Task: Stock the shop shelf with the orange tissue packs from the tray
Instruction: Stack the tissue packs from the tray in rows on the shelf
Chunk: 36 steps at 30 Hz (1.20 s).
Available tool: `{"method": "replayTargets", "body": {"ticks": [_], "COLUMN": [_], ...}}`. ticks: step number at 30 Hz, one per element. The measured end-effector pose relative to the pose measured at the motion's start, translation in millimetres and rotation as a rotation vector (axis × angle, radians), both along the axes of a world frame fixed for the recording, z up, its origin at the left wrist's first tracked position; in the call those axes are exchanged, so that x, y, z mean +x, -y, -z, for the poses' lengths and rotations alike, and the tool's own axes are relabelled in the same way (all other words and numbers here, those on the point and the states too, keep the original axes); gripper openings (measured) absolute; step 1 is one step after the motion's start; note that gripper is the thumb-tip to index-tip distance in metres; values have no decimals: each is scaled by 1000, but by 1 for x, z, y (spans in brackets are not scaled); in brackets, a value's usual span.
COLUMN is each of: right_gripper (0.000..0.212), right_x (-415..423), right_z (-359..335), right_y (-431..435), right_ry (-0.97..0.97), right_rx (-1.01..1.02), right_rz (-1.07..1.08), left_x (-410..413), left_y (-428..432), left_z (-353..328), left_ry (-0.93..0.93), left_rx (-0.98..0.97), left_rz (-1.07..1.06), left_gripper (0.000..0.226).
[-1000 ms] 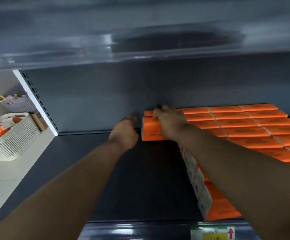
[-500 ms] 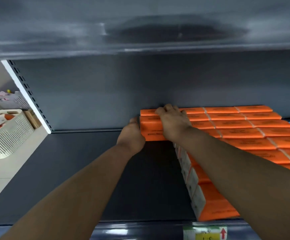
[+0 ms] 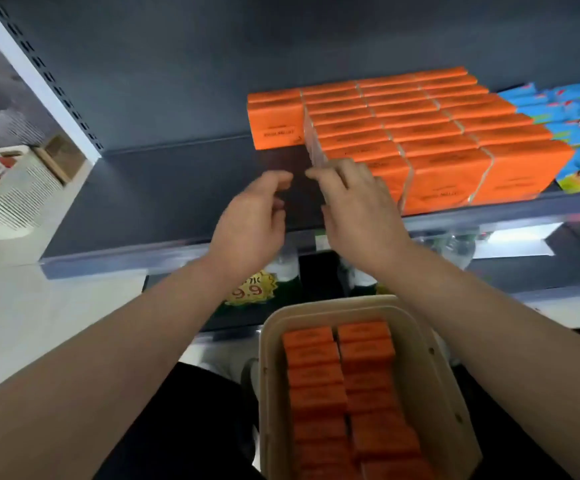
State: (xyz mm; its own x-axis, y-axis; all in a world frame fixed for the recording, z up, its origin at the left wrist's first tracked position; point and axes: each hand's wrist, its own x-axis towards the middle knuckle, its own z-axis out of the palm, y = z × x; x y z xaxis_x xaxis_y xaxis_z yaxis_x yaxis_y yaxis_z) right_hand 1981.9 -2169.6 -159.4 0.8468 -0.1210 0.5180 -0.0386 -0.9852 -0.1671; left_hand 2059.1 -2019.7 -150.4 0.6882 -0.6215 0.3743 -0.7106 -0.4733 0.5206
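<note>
Orange tissue packs [image 3: 430, 143] stand in several rows on the dark shelf [image 3: 164, 188], and one more pack [image 3: 274, 119] stands at the back left of the block. Both hands hover over the shelf's front, apart from the packs. My left hand [image 3: 250, 220] and my right hand [image 3: 357, 209] hold nothing, with fingers loosely curled. Below them, a beige tray [image 3: 430, 368] holds two columns of orange packs [image 3: 340, 393].
Blue packs [image 3: 572, 123] lie on the shelf right of the orange block. A white slotted basket [image 3: 11, 192] sits on the floor at the left, beyond the shelf upright [image 3: 35, 74]. A yellow price tag [image 3: 252, 289] and bottles sit on the lower shelf.
Both hands let go of the pack at the back left and drew back toward the shelf's front edge. The view tilted down, bringing the tray into sight.
</note>
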Motion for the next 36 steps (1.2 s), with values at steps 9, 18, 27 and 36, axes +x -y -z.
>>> {"method": "replayTargets", "body": {"ticks": [9,18,27,36], "right_gripper": [46,31,37,42], "right_x": [-132,-153,-132,-111], "right_z": [152,218,237,257], "right_y": [-8,7,15,21], "right_ry": [-682,-906,-829,-882], "right_rx": [185,254,291,159], "right_rz": [155,207,221,194], "left_x": [-117,-149,-141,-141], "left_y": [-24,-28,-15,-14], "left_z": [145,227,252,254], "left_ry": [-460,-534,-250,-283], "left_rx": [372,805,1097,1110], "left_rz": [-72,-28,105,149], "left_gripper": [31,30,31,31]}}
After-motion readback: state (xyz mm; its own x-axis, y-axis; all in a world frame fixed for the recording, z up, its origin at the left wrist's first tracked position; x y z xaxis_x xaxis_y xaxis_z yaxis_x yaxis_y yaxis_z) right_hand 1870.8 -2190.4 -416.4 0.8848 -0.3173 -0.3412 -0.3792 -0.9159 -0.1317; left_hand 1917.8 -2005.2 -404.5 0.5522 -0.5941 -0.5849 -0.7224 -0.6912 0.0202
